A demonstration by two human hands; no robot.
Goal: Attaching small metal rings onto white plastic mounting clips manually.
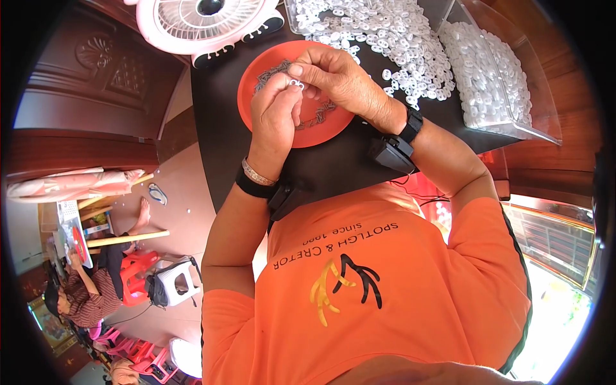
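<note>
Both hands pinch one small white ring (296, 83) between them: left hand (274, 119) closed from below, right hand (333, 77) closed from above, held just over the orange plate (256, 70) of dark metal bits (317, 115). Loose white rings (385, 38) lie beyond the right hand on the worktop (224, 135). Best done with fingertips tight, the ring low over the plate, so drops land there.

One red plate (256, 77), one pink fan (192, 25), two clear trays (539, 122), countless white rings (398, 38).
</note>
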